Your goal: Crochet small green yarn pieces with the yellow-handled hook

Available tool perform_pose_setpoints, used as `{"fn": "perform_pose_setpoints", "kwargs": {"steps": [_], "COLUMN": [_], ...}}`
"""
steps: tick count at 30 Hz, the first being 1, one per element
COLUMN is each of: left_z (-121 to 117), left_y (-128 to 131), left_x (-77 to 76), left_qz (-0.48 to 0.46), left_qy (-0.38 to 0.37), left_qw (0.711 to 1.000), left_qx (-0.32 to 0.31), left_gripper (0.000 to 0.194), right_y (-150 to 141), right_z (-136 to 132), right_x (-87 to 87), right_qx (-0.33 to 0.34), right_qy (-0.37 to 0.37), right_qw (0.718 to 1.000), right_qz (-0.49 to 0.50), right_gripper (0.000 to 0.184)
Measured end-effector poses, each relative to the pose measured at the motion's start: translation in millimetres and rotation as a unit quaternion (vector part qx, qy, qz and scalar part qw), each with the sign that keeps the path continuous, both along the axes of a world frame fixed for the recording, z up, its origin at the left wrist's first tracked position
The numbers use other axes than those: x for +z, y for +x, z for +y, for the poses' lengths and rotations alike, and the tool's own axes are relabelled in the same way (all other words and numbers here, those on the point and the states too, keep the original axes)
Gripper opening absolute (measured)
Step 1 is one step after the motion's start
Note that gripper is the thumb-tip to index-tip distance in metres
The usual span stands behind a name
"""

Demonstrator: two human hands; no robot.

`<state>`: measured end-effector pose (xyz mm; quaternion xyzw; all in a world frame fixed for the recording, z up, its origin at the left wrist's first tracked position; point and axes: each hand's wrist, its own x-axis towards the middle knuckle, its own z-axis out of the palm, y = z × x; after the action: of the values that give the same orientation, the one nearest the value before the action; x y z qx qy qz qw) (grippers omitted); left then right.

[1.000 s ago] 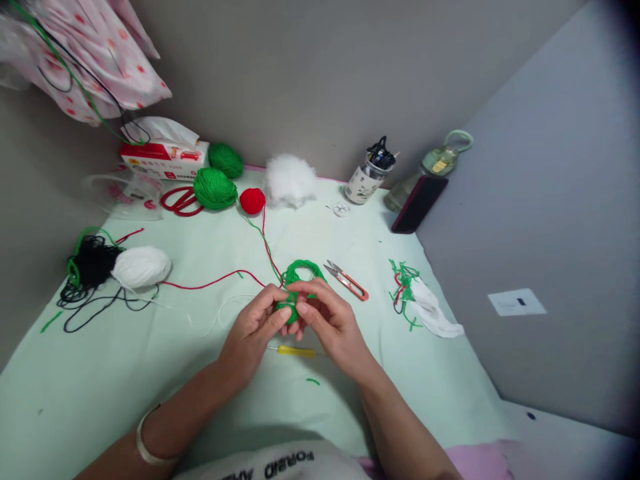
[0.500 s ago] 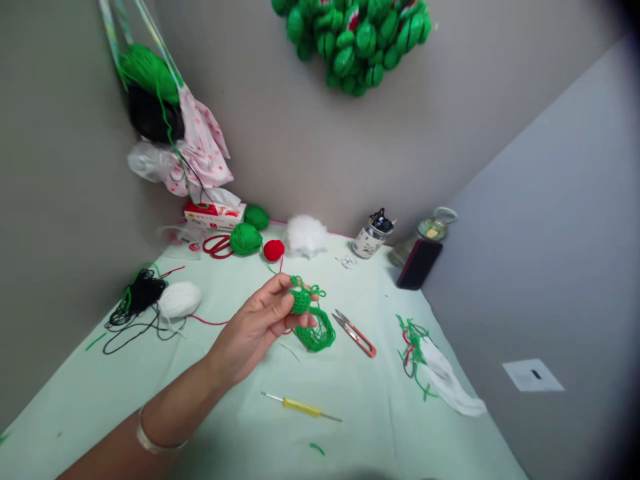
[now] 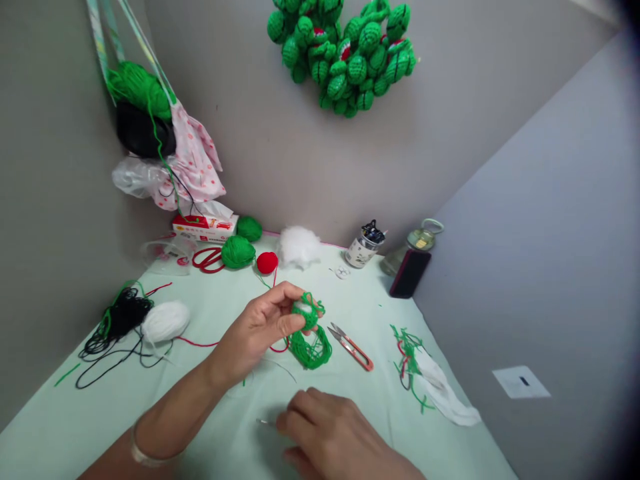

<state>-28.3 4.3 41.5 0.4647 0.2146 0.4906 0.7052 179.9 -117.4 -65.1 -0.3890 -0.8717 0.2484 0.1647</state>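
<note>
My left hand (image 3: 250,330) pinches a small green crochet piece (image 3: 305,319) between thumb and fingers. White stuffing shows at its opening, and green yarn loops stick up from its top. Just below it a loose ring of green yarn (image 3: 311,352) lies on the table. My right hand (image 3: 330,427) is down on the table in front, fingers curled round a crochet hook, whose metal tip (image 3: 262,422) pokes out to the left. The hook's yellow handle is hidden under that hand. Orange-handled thread snips (image 3: 352,347) lie to the right of the yarn ring.
Along the back stand green yarn balls (image 3: 238,252), a red yarn ball (image 3: 267,263), white stuffing (image 3: 299,247), a pen cup (image 3: 363,247) and a phone (image 3: 411,273). White yarn (image 3: 166,321) and black yarn (image 3: 127,312) lie left, yarn scraps (image 3: 410,353) right. Green crochet pieces (image 3: 350,63) hang above.
My right hand has come in from the bottom and closed over the crochet hook. My left hand still holds the green piece, now tilted so more stuffing shows. The view has shifted slightly.
</note>
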Motion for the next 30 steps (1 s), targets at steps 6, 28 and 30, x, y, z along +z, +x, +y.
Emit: {"fn": "perform_pose_setpoints", "kwargs": {"steps": [6,28,30], "left_z": [1,0,3], "left_y": [-7,-9,-8], "left_x": [-4.5,-7.4,-10.7], "left_qz": [0.051,0.108,0.092], "left_qy": [0.010,0.024,0.010], "left_qw": [0.999,0.994,0.996], "left_qx": [0.010,0.022,0.009], "left_gripper": [0.040,0.014,0.014], "right_y": [-35,-3,-13], "right_z": [34,108,110], "right_x": [17.5,128.5,126.1], "right_qx": [0.079,-0.248,-0.222], "right_qy": [0.065,-0.220,-0.231], "right_qw": [0.955,0.851,0.862], "right_qz": [-0.277,0.408,0.393], "right_gripper": [0.014,0.023,0.034]}}
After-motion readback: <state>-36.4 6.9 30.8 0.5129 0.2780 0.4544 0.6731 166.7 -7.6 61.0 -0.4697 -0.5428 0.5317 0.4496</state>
